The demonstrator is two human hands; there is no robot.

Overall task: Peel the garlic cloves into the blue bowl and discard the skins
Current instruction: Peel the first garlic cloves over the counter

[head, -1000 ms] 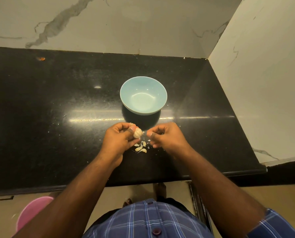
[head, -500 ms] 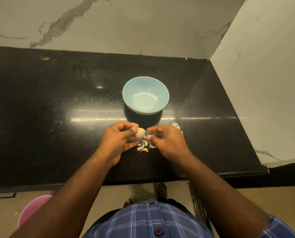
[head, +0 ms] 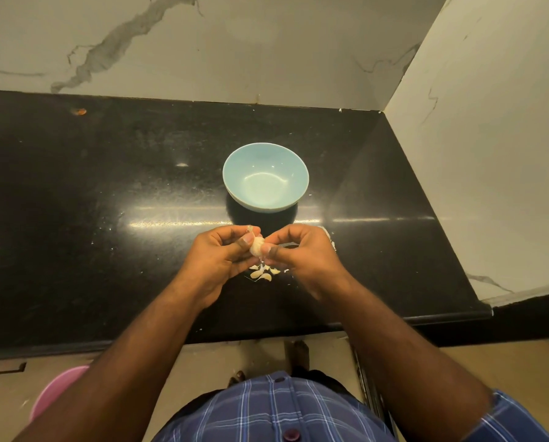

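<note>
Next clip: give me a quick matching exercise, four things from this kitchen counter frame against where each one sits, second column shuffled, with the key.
Things:
1. blue bowl
2. garlic bulb
3. loose cloves
4. pink tub

Places:
A. on the floor, lower left
B. on the counter under the hands
C. on the counter beyond the hands, nothing in it
D. pinched between the left hand and right hand

Pairs: 1-C, 2-D, 3-B, 4-A

pale garlic bulb [head: 256, 246] above loose cloves [head: 262, 273], empty blue bowl [head: 265, 177]
</note>
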